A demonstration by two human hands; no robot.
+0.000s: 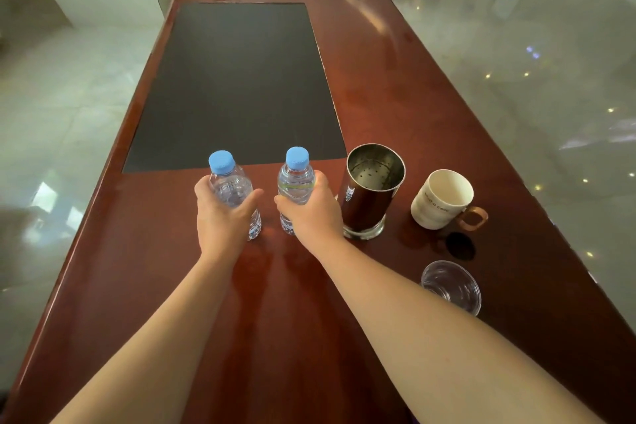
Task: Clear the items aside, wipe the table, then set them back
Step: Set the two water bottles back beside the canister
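Observation:
Two small clear water bottles with blue caps stand upright on the red-brown wooden table (144,268). My left hand (220,213) wraps around the left bottle (229,182). My right hand (315,213) grips the right bottle (296,179). Both bottles sit just in front of the near edge of a black mat (237,86). No cloth is in view.
Right of the bottles stand a shiny metal canister (370,193), open on top, and a white mug (442,200) with a brown handle. A clear glass cup (451,286) sits nearer me on the right. Glossy tiled floor lies on both sides of the table.

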